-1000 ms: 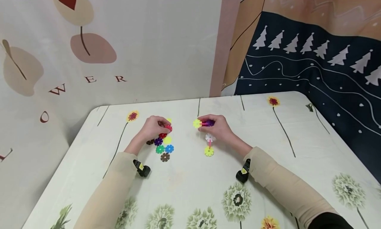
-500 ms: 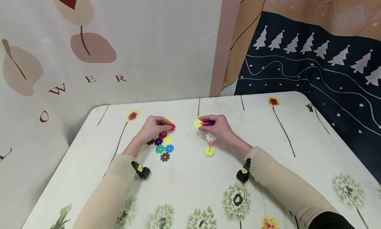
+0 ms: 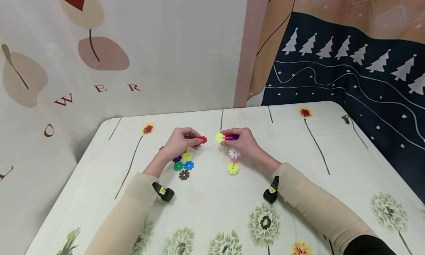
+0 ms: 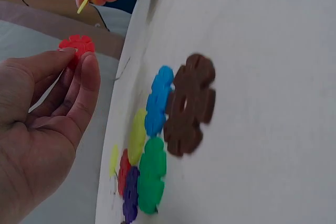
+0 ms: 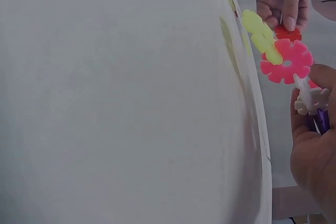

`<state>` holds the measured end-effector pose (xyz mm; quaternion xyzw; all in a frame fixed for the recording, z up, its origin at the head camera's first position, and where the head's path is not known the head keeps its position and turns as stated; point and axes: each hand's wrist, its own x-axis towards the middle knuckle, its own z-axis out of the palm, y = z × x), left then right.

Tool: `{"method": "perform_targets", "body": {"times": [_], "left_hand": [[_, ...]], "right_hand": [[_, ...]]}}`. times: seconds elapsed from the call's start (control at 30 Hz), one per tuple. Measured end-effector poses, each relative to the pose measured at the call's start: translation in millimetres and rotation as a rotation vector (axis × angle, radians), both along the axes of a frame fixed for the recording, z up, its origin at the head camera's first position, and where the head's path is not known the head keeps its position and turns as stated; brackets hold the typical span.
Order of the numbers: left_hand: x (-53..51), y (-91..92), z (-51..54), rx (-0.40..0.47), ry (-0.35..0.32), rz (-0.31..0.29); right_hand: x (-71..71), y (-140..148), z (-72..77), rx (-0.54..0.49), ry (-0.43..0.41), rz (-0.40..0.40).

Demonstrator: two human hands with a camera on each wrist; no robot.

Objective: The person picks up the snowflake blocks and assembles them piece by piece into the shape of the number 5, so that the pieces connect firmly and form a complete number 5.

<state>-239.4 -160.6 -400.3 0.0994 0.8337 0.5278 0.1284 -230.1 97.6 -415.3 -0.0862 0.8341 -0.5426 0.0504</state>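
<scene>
Between thumb and fingers my left hand point(image 3: 182, 142) pinches a red interlocking flower disc point(image 4: 79, 43), raised above the table. My right hand point(image 3: 243, 140) grips a joined chain of such discs. A yellow disc point(image 5: 257, 29) sticks out at its free end, slotted into a pink disc point(image 5: 291, 69). Closer to the fingers are a white disc point(image 5: 317, 99) and a purple disc point(image 5: 323, 121), partly hidden by the hand. A small gap separates the red disc from the yellow one in the head view.
Loose discs lie below the left hand, among them brown point(image 3: 184, 175), blue point(image 3: 189, 165), green point(image 3: 178, 166) and yellow point(image 3: 187, 156). Near the right hand lies a second joined set, with a white disc point(image 3: 234, 153) and a yellow disc point(image 3: 233, 168). Patterned cloth covers the table point(image 3: 212, 207).
My left hand has carried the red disc rightward, away from the loose discs and closer to the chain. The right hand has stayed almost still.
</scene>
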Motion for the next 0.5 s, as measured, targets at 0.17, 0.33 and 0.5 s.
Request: {"method": "perform_targets", "body": {"times": [0.17, 0.33, 0.5], "left_hand": [[1.2, 11.0, -0.7, 0.041, -0.004, -0.008], [3.0, 18.4, -4.0, 0.051, 0.008, -0.007], [5.2, 21.5, -3.6, 0.052, 0.022, -0.007]], "right_hand": [[0.0, 0.7, -1.2, -0.006, 0.000, 0.005], [0.8, 0.4, -1.2, -0.010, 0.004, 0.020], [1.8, 0.1, -0.6, -0.014, 0.002, 0.028]]}}
